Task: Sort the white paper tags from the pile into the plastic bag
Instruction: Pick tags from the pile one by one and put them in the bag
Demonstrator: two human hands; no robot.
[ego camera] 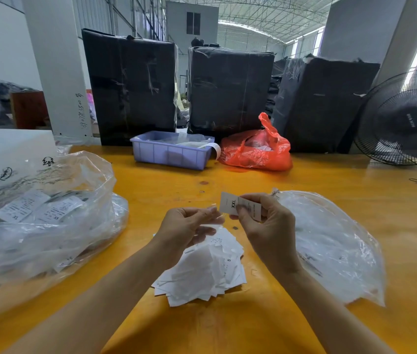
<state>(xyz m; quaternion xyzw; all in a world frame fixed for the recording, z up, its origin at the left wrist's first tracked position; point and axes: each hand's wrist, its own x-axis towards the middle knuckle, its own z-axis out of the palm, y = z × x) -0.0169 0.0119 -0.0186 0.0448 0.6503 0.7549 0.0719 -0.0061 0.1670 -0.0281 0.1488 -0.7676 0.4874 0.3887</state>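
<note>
Right hand (266, 226) pinches an XXL tag (230, 203); left hand (184, 228) pinches clear film (208, 227) above the pile (202, 272). Risk: the tag slips back into the pile before reaching the bag (330, 246).

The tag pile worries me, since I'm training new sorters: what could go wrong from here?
1. The fan stands close; a draught could scatter the loose tag pile.
2. The right hand pinches several tags, so other sizes may ride along with the XXL.
3. Two clear bags, left bag and right bag, invite mix-ups.
</note>
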